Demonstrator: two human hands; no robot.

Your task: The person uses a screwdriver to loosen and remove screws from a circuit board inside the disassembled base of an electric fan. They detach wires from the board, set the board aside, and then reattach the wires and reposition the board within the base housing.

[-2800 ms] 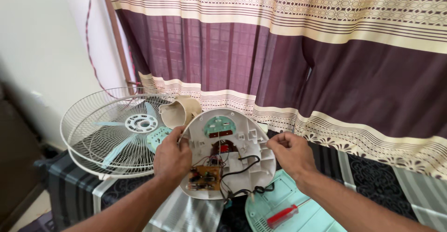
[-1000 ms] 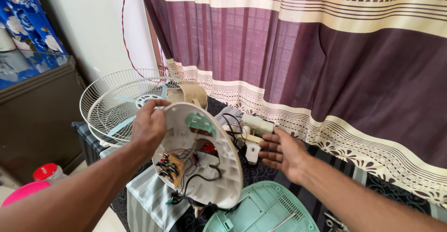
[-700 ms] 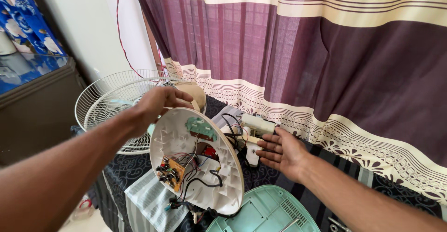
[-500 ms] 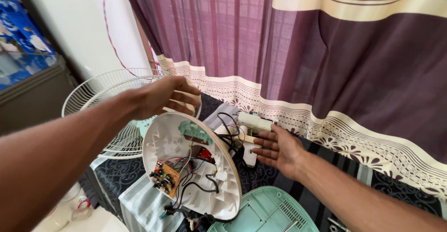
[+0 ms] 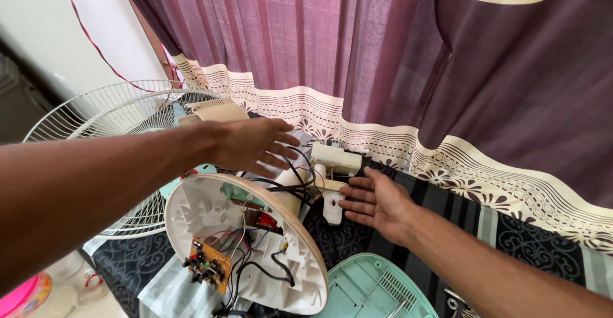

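— Over the round white shell, what are the fingers doing?

— Both hands are open and hold nothing. The left hand has let go of the shell's rim, which it gripped a moment ago, and now floats above it, fingers spread. The right hand lies palm up, fingers straight and close together, tips just beside the small cream motor block.

— So where is the shell?

— It leans tilted on the dark patterned cloth, standing by itself now. It looks like hard smooth plastic, with a little orange board and thin black and red wires inside.

— And farther out?

— A wire fan cage, a mint-green ribbed cover, and a soft purple curtain.
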